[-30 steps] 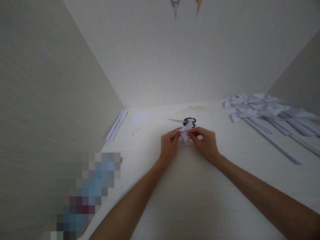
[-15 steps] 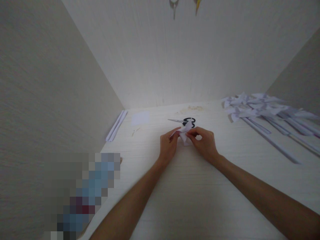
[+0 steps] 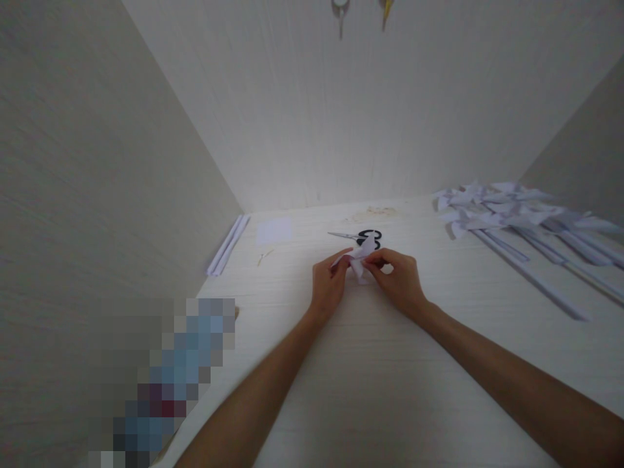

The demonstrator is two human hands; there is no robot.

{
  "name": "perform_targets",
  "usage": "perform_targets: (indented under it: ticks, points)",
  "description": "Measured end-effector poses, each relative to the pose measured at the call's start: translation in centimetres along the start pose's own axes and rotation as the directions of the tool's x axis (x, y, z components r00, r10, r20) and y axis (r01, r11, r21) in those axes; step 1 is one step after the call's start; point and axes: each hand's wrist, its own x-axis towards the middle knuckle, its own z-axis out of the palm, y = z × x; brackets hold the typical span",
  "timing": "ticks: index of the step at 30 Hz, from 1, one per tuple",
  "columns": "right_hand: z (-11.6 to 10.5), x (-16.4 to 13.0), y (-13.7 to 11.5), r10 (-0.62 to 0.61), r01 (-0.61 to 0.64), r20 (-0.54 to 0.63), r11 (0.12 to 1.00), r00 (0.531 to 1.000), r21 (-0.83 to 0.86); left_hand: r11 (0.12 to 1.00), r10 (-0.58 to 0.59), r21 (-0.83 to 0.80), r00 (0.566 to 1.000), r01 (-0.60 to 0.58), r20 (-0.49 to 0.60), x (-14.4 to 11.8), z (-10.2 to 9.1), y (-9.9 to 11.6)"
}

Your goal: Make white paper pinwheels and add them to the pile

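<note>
White folded paper (image 3: 359, 259) is held between both hands, just above the table (image 3: 370, 390), near its middle. The left hand (image 3: 329, 285) is closed on the left side of the paper, the thumb and the fingertips pinched on it. The right hand (image 3: 400, 279) is closed on the right side in the same way, with the fingers curled around a flap. One point of the paper is raised toward the scissors (image 3: 359, 236), which are laid flat just behind the hands, black handles to the right, blades to the left.

No box or bowl is seen; the things are laid directly on the table, which is closed in by pale walls at the left, back and right. A paper square (image 3: 273, 230) is placed left of the scissors, and a small thin scrap (image 3: 264, 257) is seen just in front of it. Two paper rolls (image 3: 228, 245) are laid along the left wall. At the right, many paper pinwheels (image 3: 492, 207) are piled together, their long sticks (image 3: 536, 279) pointed to the near right. A blurred patch (image 3: 166, 377) is seen at the lower left.

Compared with the earlier pictures, almost nothing is changed: the hands are kept in the same place and the same pinch is kept on the paper. The scissors, square, rolls and pinwheels are not moved.
</note>
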Motion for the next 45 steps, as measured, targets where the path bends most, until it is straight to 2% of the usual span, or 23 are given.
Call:
perform_targets:
  ticks: [5,11,14,19,27,39,45]
  points:
    - [0.09,0.01,0.06,-0.003,0.003,-0.022,1.000,1.000,-0.015,0.999,0.019,-0.027,1.000,-0.019,-0.008,0.20,-0.10,0.03]
    - [0.09,0.01,0.28,0.032,-0.031,-0.067,0.999,0.997,0.015,0.979,0.005,-0.202,0.999,0.002,0.036,0.34,0.03,0.10]
    - [0.03,-0.01,0.29,0.066,-0.063,-0.076,0.997,0.995,0.050,0.971,-0.020,-0.238,0.999,0.029,0.042,0.39,0.10,-0.11]
    - [-0.06,-0.06,0.30,0.079,-0.075,-0.070,0.995,0.994,0.065,0.981,-0.031,-0.189,0.999,0.037,0.035,0.49,0.01,-0.46]
    - [-0.23,-0.21,-0.18,-0.032,0.031,-0.046,0.999,0.998,-0.014,0.986,-0.024,-0.165,0.999,0.029,0.029,0.36,0.02,-0.08]
    - [-0.28,-0.30,-0.27,-0.017,0.015,-0.078,1.000,0.997,-0.027,0.998,0.045,0.033,0.999,-0.044,-0.028,0.07,-0.03,-0.27]
    - [-0.20,-0.30,-0.17,-0.017,0.016,-0.059,1.000,0.998,-0.009,0.996,0.063,0.067,0.998,-0.063,-0.001,-0.03,0.01,-0.23]
